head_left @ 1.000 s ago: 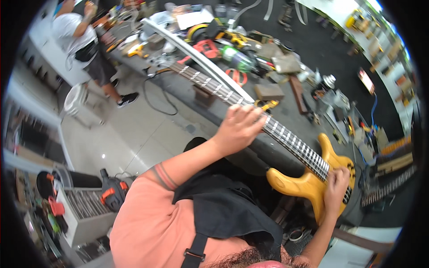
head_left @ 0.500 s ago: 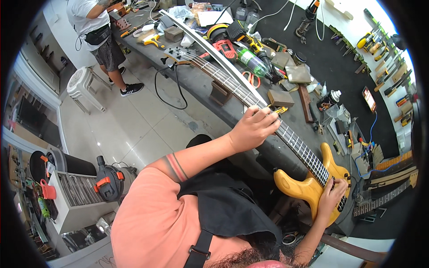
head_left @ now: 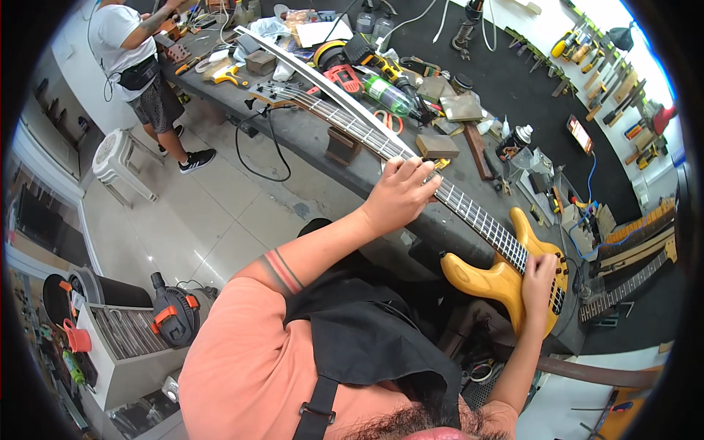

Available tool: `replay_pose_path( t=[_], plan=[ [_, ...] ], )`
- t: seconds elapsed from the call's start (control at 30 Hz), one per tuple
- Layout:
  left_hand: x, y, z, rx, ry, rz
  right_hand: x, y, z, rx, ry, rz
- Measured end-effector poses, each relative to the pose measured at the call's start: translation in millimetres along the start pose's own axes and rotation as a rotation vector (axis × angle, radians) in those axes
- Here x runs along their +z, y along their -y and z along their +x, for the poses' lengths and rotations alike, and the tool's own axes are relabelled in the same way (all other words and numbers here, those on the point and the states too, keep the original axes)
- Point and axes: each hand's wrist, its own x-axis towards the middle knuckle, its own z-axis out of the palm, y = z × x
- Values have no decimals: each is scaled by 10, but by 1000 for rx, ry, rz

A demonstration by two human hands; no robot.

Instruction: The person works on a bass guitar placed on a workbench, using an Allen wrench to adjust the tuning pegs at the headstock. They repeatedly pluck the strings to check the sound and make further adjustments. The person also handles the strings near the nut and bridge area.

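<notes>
A bass guitar with a yellow wood body [head_left: 473, 277] lies slantwise across the front edge of the workbench, its headstock [head_left: 268, 92] far left and its body near right. My left hand [head_left: 402, 192] is wrapped around the middle of the neck, fingers curled over the strings and fretboard. My right hand [head_left: 539, 277] is at the strings where the fretboard meets the body. Its fingers are closed, and what they pinch, if anything, is hidden. A brown block [head_left: 343, 145] stands under the neck. Behind the neck lies a long white straight bar [head_left: 323, 79].
On the workbench [head_left: 308, 163] are a red sander [head_left: 341, 77], a green bottle [head_left: 385, 94], red-handled scissors [head_left: 387, 121], a spray can [head_left: 515, 143] and blocks [head_left: 438, 145]. Another person [head_left: 132, 55] stands far left near a white stool [head_left: 123, 165]. Guitar necks [head_left: 623, 293] are at right.
The whole view has shifted, so the scene sits further up and left. My right hand has moved slightly toward the neck and its fingers are more curled. My left hand keeps its grip.
</notes>
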Motion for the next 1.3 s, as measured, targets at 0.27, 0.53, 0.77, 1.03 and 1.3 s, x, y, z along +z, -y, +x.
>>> replay_pose_path(
  t=[0.27, 0.53, 0.77, 1.03, 1.3],
  plan=[
    [79, 15, 15, 25, -30, -18, -106, -62, -173, -86, -215, 348],
    [88, 65, 35, 37, -22, -60, -213, 1240, 1100, -152, -241, 351],
    [-55, 92, 161, -11, 126, -137, 430, 1357, 3627, -49, -145, 460],
    [-160, 515, 319, 47, 277, -95, 1016, 1569, 5130, 305, -184, 423],
    [-741, 935, 9, -151, 199, -5, 1146, 1530, 5658, 211, -352, -318]
  ],
)
